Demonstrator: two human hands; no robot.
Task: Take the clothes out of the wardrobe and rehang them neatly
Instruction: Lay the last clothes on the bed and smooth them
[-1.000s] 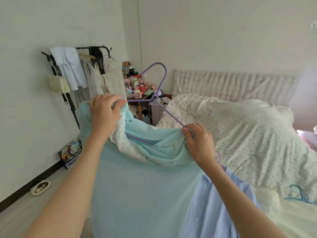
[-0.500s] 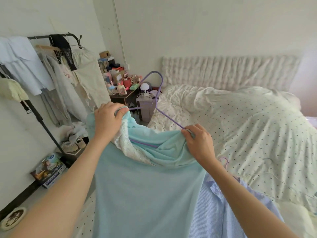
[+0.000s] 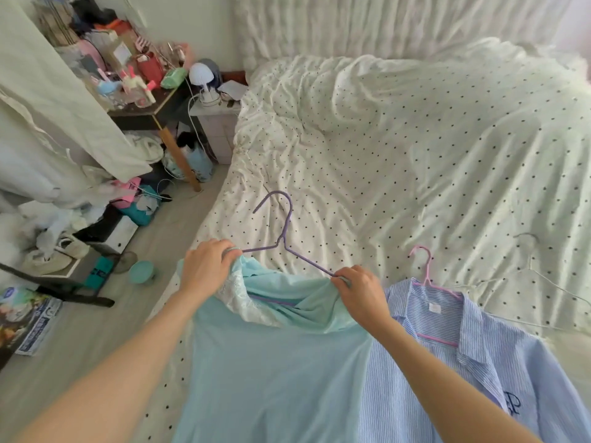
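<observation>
A light turquoise garment [image 3: 271, 372] with a white lace lining hangs on a purple wire hanger [image 3: 283, 238], low over the near edge of the bed. My left hand [image 3: 208, 266] grips the garment's left shoulder together with the hanger's left end. My right hand [image 3: 358, 292] pinches the right shoulder and the hanger's right arm. The hanger's hook points away from me over the bedspread. A blue striped shirt [image 3: 463, 362] on a pink hanger [image 3: 427, 276] lies flat on the bed just right of my right arm.
The bed [image 3: 415, 155] has a white dotted cover and fills the right side. A white wire hanger [image 3: 540, 279] lies on it. Pale clothes [image 3: 57, 100] hang at the left. A cluttered side table [image 3: 144, 100], shoes, a teal cup [image 3: 142, 271] and a box stand on the floor.
My view has tipped down toward the bed. Both hands have lowered the turquoise garment and its purple hanger over the bed's edge. The grip of each hand is unchanged.
</observation>
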